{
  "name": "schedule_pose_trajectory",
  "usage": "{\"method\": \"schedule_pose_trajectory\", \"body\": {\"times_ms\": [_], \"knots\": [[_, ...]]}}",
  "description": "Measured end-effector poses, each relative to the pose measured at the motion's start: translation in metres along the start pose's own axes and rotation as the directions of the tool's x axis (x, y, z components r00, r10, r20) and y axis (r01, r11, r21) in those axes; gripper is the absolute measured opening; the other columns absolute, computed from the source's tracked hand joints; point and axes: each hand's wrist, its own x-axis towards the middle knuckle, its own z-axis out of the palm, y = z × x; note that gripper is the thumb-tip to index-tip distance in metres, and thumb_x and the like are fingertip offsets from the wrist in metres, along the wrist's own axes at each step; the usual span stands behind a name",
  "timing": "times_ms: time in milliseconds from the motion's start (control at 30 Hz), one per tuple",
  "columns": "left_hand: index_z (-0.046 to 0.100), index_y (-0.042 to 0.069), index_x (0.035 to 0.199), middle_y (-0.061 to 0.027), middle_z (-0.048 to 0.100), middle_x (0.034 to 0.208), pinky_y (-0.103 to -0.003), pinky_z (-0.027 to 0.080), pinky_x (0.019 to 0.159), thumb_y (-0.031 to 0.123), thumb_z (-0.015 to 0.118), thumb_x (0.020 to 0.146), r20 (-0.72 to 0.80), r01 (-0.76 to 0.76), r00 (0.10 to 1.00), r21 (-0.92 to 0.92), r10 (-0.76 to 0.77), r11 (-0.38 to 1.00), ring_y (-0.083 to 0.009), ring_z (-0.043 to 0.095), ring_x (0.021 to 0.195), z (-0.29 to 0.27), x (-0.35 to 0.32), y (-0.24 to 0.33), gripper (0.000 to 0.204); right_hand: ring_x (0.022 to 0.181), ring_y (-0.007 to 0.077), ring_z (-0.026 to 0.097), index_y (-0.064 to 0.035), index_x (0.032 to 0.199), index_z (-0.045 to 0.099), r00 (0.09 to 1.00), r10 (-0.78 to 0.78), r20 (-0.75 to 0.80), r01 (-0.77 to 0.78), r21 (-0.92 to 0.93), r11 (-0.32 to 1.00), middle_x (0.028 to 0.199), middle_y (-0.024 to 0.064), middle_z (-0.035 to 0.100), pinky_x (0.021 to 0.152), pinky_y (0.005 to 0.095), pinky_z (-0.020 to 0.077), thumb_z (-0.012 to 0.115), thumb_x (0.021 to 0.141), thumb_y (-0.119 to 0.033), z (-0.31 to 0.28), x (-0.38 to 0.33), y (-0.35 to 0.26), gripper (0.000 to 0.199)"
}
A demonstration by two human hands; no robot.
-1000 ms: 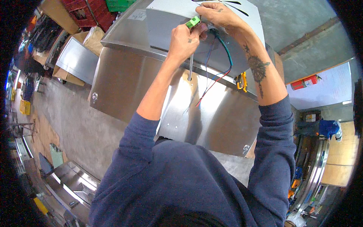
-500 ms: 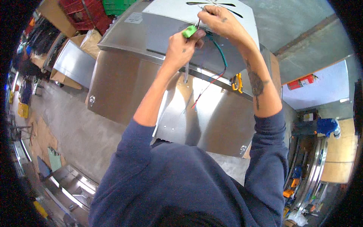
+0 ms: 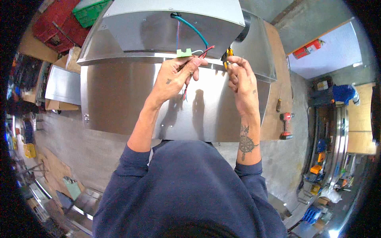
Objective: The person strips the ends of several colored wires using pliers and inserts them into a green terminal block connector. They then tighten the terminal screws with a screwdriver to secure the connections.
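Observation:
My left hand (image 3: 176,77) is closed, pinching red and white wires (image 3: 206,51) between thumb and fingers. A light green connector block (image 3: 183,52) sits at the top of that hand, with thin wires running from it. A teal-sleeved cable (image 3: 194,29) comes out of a hole in the metal box (image 3: 145,31) and bends down to the left hand. Stripped-looking red and dark wire ends (image 3: 185,94) hang below the fingers. On the right, my right hand (image 3: 242,79) is closed around yellow-and-black pliers (image 3: 228,57); their lower part is hidden by the fingers.
Beneath my hands lies a shiny steel panel (image 3: 119,95). A red cordless drill (image 3: 285,125) and a screwdriver (image 3: 278,105) rest on brown board to the right. Red crates (image 3: 55,29) and a green crate (image 3: 89,14) stand far left. A fire extinguisher (image 3: 307,48) is at the far right.
My right hand has left the wires by the box and come down to the pliers. My left hand has moved lower with the connector and wires. The view has shifted too.

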Motion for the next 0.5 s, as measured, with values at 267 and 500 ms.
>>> {"method": "schedule_pose_trajectory", "body": {"times_ms": [267,500], "knots": [[0.078,0.001,0.118,0.0006,0.065,0.080,-0.023,0.045,0.066,0.029,0.061,0.111,-0.141,-0.084,0.986,0.037,0.089,0.996,-0.0067,0.056,0.072,-0.010,-0.007,-0.009,0.034,0.071,0.0029,0.038,-0.0052,0.119,0.065,0.995,-0.032,-0.096,0.023,-0.093,0.995,0.089,-0.0062,0.052,0.062,0.0211,0.0334,0.057,0.109,-0.026,-0.027,0.009,0.003,0.025],[0.077,0.003,0.128,-0.0064,0.079,0.103,-0.028,0.056,0.077,0.017,0.072,0.104,-0.229,-0.178,0.960,-0.046,0.163,0.983,-0.0101,0.069,0.085,0.001,-0.002,-0.013,0.028,0.071,0.0008,0.040,-0.0062,0.114,0.069,0.969,-0.233,0.076,0.240,-0.092,0.966,0.090,-0.0066,0.055,0.060,0.0200,0.0318,0.073,0.103,-0.031,0.051,0.003,-0.001,0.027]]}}
